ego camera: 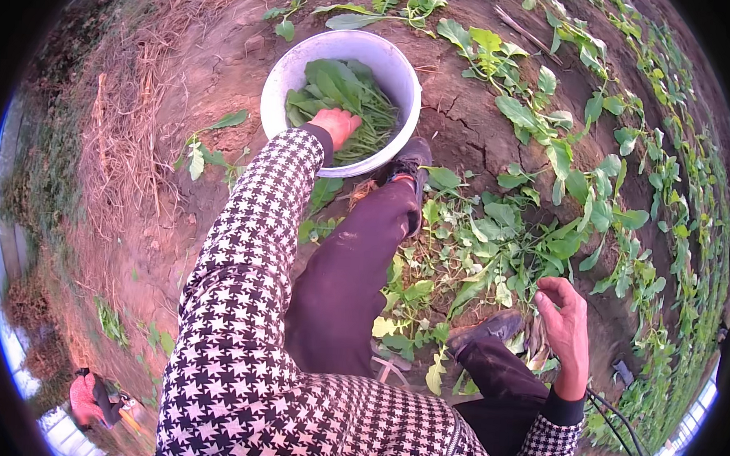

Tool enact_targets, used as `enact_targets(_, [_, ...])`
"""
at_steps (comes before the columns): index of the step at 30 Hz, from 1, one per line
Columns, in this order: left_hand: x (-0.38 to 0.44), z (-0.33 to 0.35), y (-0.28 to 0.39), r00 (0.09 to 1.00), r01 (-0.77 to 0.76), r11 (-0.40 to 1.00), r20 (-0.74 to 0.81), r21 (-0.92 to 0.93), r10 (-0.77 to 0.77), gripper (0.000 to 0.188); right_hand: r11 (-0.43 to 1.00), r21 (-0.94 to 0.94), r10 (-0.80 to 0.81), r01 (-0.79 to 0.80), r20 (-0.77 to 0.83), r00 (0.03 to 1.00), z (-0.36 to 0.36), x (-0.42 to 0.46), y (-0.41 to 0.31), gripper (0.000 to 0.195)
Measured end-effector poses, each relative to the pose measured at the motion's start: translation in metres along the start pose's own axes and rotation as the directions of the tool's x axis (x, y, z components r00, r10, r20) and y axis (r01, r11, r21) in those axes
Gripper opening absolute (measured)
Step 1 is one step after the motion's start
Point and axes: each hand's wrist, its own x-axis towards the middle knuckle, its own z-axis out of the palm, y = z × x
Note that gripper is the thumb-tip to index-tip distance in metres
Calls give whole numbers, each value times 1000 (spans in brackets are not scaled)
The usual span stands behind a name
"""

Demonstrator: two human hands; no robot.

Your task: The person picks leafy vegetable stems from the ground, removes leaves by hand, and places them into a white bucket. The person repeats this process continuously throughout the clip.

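My left hand reaches into a white plastic bucket at the upper middle. Its knuckles face up and its curled fingers touch the cut leafy greens inside; whether they grip any is hidden. The greens lie loosely, with broad leaves toward the far side and thin stems nearer. My right hand hovers at the lower right above my shoe. Its fingers are bent, thumb apart from the forefinger, and nothing shows between them. Leafy plants grow from the soil just beyond it.
Rows of leafy plants run down the right side. Dry straw covers ground at the left. Cracked soil lies beside the bucket. Black cables hang near my right sleeve. Another person is at the far lower left.
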Motion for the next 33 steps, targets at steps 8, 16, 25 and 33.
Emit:
enact_targets(8, [-21,-33,-9,999,24,998,32,52,-26,30,998,52,25,-19,-120,992,-22,14,30,23])
enact_targets(16, [-116,-190,152,738,-400,847,-671,-351,71,31,915,273,377,-296,-321,869,-20,49,190,21])
enact_targets(25, [-126,-174,261,868,-451,326,-494,-831,-57,26,651,639,642,-410,-176,746,80,60,294,20])
enact_targets(33, [-112,-167,273,904,-391,411,-427,-824,4,24,892,401,402,-209,-492,772,104,125,314,29])
